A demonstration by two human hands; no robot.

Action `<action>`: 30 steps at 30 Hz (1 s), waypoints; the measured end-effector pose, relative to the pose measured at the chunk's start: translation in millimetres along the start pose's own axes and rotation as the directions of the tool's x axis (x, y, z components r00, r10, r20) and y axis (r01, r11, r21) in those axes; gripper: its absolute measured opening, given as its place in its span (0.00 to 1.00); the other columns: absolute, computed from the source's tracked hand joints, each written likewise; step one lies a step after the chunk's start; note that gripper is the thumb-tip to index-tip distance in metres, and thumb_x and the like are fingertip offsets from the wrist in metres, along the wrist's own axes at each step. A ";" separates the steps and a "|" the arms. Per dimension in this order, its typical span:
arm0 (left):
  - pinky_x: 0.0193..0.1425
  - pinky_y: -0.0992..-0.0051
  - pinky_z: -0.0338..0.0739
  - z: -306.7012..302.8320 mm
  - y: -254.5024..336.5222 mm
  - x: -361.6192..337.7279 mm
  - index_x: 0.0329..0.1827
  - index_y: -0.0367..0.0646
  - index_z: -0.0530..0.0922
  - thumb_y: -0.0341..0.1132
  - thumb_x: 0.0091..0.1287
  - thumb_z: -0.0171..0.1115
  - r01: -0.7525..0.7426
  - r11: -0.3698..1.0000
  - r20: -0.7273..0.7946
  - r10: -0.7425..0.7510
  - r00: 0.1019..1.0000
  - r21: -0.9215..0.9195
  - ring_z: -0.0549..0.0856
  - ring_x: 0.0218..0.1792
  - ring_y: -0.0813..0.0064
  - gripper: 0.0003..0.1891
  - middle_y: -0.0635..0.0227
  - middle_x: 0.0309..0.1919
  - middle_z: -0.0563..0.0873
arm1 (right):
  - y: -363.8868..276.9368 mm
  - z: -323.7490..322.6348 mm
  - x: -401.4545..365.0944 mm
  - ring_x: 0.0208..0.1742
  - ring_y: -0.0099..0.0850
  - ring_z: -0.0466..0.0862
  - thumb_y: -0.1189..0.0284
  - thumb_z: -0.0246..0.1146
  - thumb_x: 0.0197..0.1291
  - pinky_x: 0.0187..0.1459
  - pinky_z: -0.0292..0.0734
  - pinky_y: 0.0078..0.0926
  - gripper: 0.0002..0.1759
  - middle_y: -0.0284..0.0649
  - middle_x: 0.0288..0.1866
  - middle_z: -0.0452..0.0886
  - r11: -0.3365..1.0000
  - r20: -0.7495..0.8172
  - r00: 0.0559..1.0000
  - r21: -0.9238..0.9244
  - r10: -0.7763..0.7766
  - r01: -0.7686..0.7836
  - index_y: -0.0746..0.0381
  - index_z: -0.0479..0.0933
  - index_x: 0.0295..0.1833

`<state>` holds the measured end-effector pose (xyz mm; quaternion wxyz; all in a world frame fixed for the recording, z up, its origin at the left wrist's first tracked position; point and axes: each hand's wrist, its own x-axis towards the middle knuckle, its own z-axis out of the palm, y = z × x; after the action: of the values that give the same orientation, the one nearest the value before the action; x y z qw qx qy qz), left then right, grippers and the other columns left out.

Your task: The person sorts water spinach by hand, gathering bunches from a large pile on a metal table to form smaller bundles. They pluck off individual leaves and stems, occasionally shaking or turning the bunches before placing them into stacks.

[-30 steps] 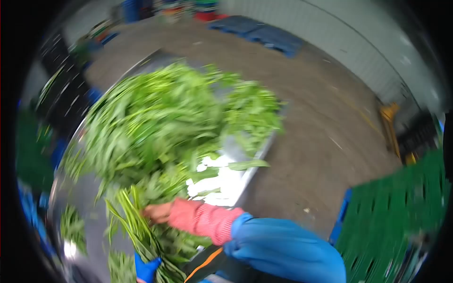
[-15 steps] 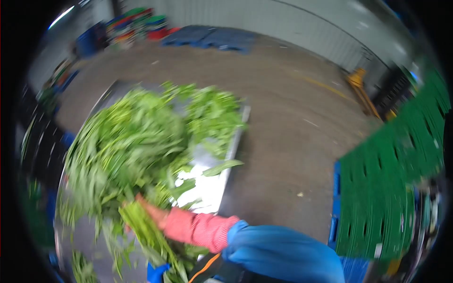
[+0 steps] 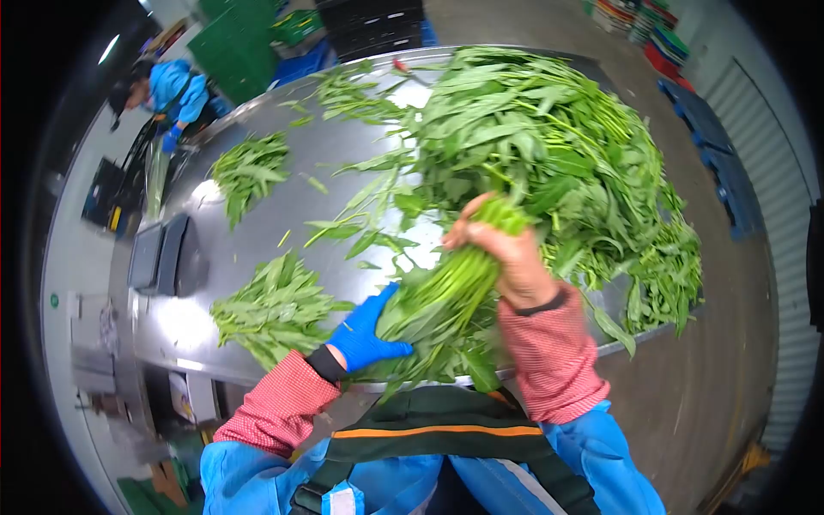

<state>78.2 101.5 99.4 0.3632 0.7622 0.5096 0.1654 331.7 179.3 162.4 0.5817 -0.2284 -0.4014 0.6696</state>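
Gloved hand (image 3: 367,333) cradles leafy (smooth-stemmed) greens (image 3: 446,292).

Blue glove (image 3: 369,333) on left hand, dark cuffs, red-and-white checked sleeve covers (image 3: 549,354) over bright blue upper sleeves (image 3: 601,451); dark apron (image 3: 438,421), orange stripe, looks dark green.

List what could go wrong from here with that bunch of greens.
The bunch could fray: the right hand grips the stems, but the leafy end fans out by the gloved left hand, so outer leaves may slip free.

The big heap reaches the edge of the metal table, so a nudge might send sprigs onto the floor.

Squeezing too hard may bruise the stems.
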 end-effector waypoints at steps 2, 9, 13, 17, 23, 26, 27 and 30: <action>0.67 0.64 0.66 -23.1 -19.5 -15.7 0.71 0.39 0.58 0.47 0.48 0.77 0.157 0.950 -0.070 -0.144 0.987 0.270 0.75 0.62 0.58 0.50 0.53 0.61 0.75 | -38.7 22.4 11.7 0.37 0.32 0.83 0.77 0.61 0.59 0.44 0.80 0.32 0.08 0.41 0.35 0.81 0.966 0.080 0.972 -0.122 -0.220 0.229 0.64 0.73 0.44; 0.57 0.70 0.75 -54.6 -17.8 -36.8 0.69 0.43 0.64 0.52 0.69 0.55 0.281 0.283 0.217 -0.236 0.947 -0.917 0.80 0.56 0.66 0.31 0.56 0.58 0.78 | 6.1 87.9 37.9 0.33 0.40 0.76 0.81 0.62 0.44 0.34 0.73 0.35 0.14 0.42 0.36 0.77 0.175 0.880 0.469 -0.452 -0.073 0.875 0.61 0.73 0.40; 0.52 0.71 0.79 20.2 -60.7 -46.6 0.68 0.48 0.65 0.61 0.72 0.39 0.246 0.266 0.133 -0.381 0.915 -0.932 0.81 0.49 0.71 0.32 0.61 0.50 0.80 | 102.5 86.1 -20.4 0.52 0.34 0.74 0.70 0.62 0.48 0.64 0.65 0.43 0.16 0.35 0.41 0.71 0.159 0.895 0.312 -0.375 0.320 0.913 0.53 0.75 0.46; 0.54 0.64 0.79 59.1 -71.2 -56.2 0.69 0.47 0.64 0.66 0.69 0.37 0.375 -0.293 0.471 -0.424 0.774 -0.880 0.81 0.53 0.65 0.36 0.58 0.55 0.79 | 124.7 64.5 -68.9 0.54 0.37 0.73 0.70 0.63 0.48 0.63 0.64 0.46 0.19 0.39 0.48 0.73 -0.004 0.728 0.560 -0.609 0.395 0.793 0.55 0.76 0.49; 0.63 0.57 0.73 72.4 -73.5 -60.2 0.70 0.40 0.62 0.64 0.69 0.42 0.470 -0.265 0.509 -0.101 0.855 -0.842 0.79 0.57 0.59 0.38 0.52 0.61 0.75 | 83.6 22.8 -95.7 0.43 0.33 0.76 0.65 0.62 0.57 0.51 0.72 0.31 0.17 0.38 0.37 0.75 0.202 0.051 0.855 -0.977 0.516 -0.064 0.62 0.77 0.49; 0.60 0.62 0.75 76.7 -69.5 -51.7 0.69 0.41 0.64 0.46 0.69 0.56 0.515 -0.081 0.521 -0.108 0.847 -0.853 0.81 0.55 0.62 0.29 0.54 0.57 0.78 | 121.9 -5.8 -110.0 0.36 0.28 0.77 0.61 0.63 0.60 0.44 0.73 0.25 0.19 0.35 0.33 0.77 0.396 -0.215 0.637 -0.625 0.740 -0.672 0.65 0.77 0.49; 0.60 0.63 0.75 81.1 -66.2 -48.2 0.68 0.41 0.64 0.43 0.68 0.59 0.519 0.024 0.514 -0.102 0.852 -0.855 0.81 0.54 0.63 0.28 0.56 0.56 0.79 | 133.3 -9.6 -115.2 0.34 0.25 0.77 0.60 0.64 0.61 0.42 0.74 0.23 0.20 0.34 0.32 0.78 0.427 -0.224 0.545 -0.415 0.808 -0.804 0.66 0.77 0.48; 0.61 0.66 0.73 84.2 -42.7 -44.2 0.68 0.41 0.65 0.35 0.66 0.62 0.411 0.282 0.365 -0.202 0.909 -0.867 0.79 0.56 0.68 0.28 0.61 0.57 0.78 | 144.0 11.0 -119.7 0.38 0.23 0.78 0.60 0.61 0.63 0.44 0.74 0.22 0.20 0.38 0.42 0.82 0.611 -0.215 0.730 -0.426 0.648 -0.668 0.68 0.77 0.48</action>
<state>83.8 38.7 16.4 0.8001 0.3173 0.4249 0.2805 263.7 60.9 33.8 0.2282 -0.5081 -0.4291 0.7110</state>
